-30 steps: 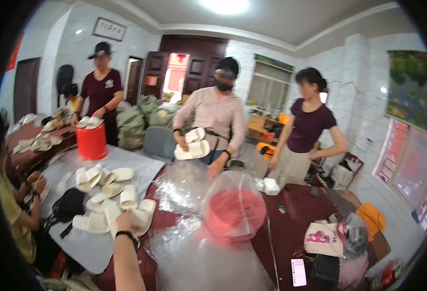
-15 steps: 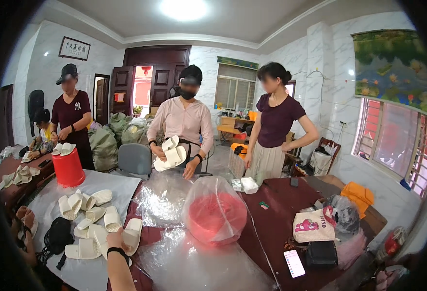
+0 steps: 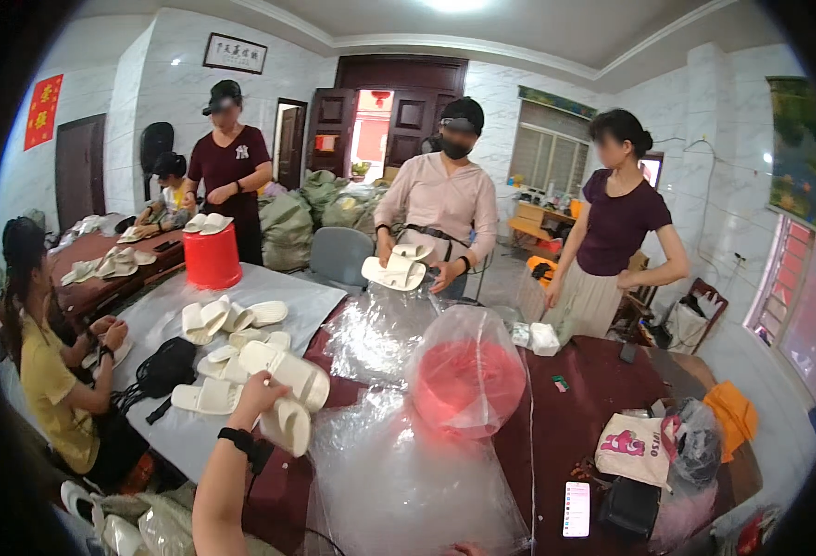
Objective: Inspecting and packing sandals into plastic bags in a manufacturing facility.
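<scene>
My left hand (image 3: 258, 400), with a black band on its wrist, is closed on a pair of cream slippers (image 3: 299, 375) lifted at the edge of the slipper pile. Its fingertips are partly hidden behind them. Several more cream slippers (image 3: 206, 320) lie loosely on the grey sheet beyond and to the left. Only a sliver of my right hand (image 3: 468, 549) shows at the bottom edge, its fingers too cut off to read. Between my hands and the far side lies clear plastic bagging (image 3: 408, 500), beside a red round bundle (image 3: 468, 385) under clear film.
Across the table a person in pink (image 3: 440, 204) holds slippers. Others stand or sit around, one in yellow (image 3: 56, 371) at left. A red bucket (image 3: 212, 259) bears slippers. A black cord bundle (image 3: 163, 368), phone (image 3: 577, 509), tote bag (image 3: 632, 449) and black pouch (image 3: 630, 507) lie about.
My left hand has raised a pair of slippers from the pile. The view has turned left, and the person in pink has brought a second hand near their slippers.
</scene>
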The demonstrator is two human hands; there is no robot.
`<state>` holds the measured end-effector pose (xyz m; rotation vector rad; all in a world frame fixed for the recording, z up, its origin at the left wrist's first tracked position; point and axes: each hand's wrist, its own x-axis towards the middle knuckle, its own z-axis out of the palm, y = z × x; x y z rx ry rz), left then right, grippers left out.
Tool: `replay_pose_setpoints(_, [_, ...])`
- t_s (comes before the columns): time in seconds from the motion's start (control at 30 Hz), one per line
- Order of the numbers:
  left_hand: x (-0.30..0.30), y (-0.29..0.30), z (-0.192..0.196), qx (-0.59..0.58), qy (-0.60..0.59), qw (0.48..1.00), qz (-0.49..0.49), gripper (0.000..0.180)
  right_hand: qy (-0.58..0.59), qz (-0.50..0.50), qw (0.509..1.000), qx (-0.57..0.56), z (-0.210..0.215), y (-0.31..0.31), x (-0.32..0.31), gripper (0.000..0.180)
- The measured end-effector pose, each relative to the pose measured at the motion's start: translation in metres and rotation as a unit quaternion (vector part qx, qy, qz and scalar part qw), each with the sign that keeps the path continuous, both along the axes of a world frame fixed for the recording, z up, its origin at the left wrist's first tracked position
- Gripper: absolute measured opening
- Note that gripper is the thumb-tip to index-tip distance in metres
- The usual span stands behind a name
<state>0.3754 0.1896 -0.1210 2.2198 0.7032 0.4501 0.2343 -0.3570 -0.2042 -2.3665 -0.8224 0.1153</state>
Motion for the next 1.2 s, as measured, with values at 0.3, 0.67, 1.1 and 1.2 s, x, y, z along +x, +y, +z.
replay_pose_setpoints(0.3, [-0.049,-0.176,0.103,-0.667,-0.203,0.709,-0.108,0.045,-0.125,0.04,0.991,0.027,-0.034,-0.013,0.009,0.045])
replay_pose_setpoints(0.67, [-0.045,-0.383,0.004,-0.754,-0.338,0.558,-0.075,0.019,0.074,0.018,0.993,0.089,0.027,-0.005,0.047,0.067])
replay_pose_setpoints(1.1, [-0.11,-0.355,-0.072,0.154,-0.005,0.974,-0.164,0.076,-0.007,-0.216,0.976,0.016,0.036,0.015,0.15,0.083])
replay_pose_setpoints(1.2, [-0.094,-0.369,-0.068,0.192,0.028,0.973,-0.122,0.084,0.0,-0.284,0.954,-0.095,0.024,0.023,0.174,0.075])
